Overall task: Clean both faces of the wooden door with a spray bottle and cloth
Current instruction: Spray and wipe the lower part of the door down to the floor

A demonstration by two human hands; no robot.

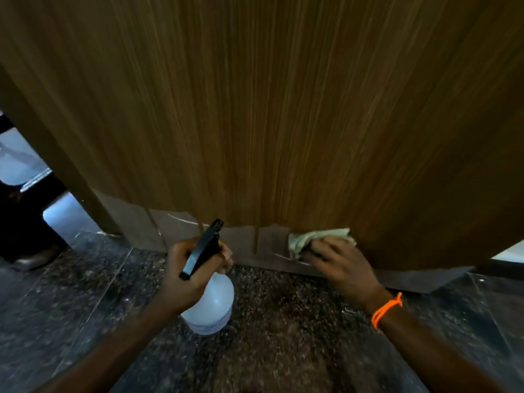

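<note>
1. Door (283, 109) of brown striped wood fills most of your view, standing upright, with its bottom edge just above the floor; everything below is placed against it.
2. Floor (283, 321) of dark speckled stone runs under the door's foot and out toward you.
3. Your left hand (187, 270) is in front of the door's lower edge, left of its middle, fingers curled round the neck of the spray bottle (211, 304). The black trigger head points up toward the door, while the clear body hangs below your hand over the floor, apart from the door.
4. Your right hand (340, 262) is at the door's bottom edge, right of the bottle, fingers spread fairly flat and pressing the cloth (314, 236) against the wood. It is blurred, so how far the thumb wraps the cloth cannot be told.
5. That cloth is pale green and bunched, touching the door's lowest strip, and pokes out left and above your fingers.
6. An orange band (387, 310) circles your right wrist, nearer you than the door.
</note>
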